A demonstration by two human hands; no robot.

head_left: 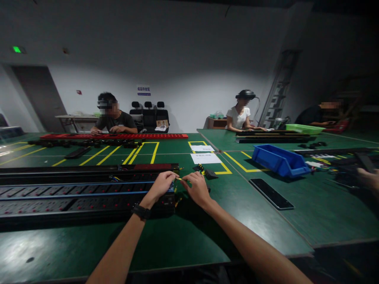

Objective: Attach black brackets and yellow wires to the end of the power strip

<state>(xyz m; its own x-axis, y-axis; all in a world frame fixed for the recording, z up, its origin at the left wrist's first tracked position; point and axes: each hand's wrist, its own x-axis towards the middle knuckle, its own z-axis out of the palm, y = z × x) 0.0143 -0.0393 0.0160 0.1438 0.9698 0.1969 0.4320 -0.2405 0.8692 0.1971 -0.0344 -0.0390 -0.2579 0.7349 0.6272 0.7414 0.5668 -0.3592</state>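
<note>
My left hand [164,183] and my right hand [197,188] meet at the right end of several long black power strips [100,204] lying side by side. Between my fingertips runs a short, thin yellow wire [179,179], pinched from both sides; its exact ends are too small to make out. Rows of sockets and small red parts line the strips, and blue edging runs along one of them. Just beyond my right hand lies a small black part [211,174] beside a yellow-and-black bundle [201,168].
A dark phone [271,193] and a blue bin [280,161] stand to the right on the green table [237,232]. Paper labels [205,158] lie ahead. Farther back are a long red rail [118,136], a green tray [304,129] and several co-workers; another person's hand [368,177] shows at far right.
</note>
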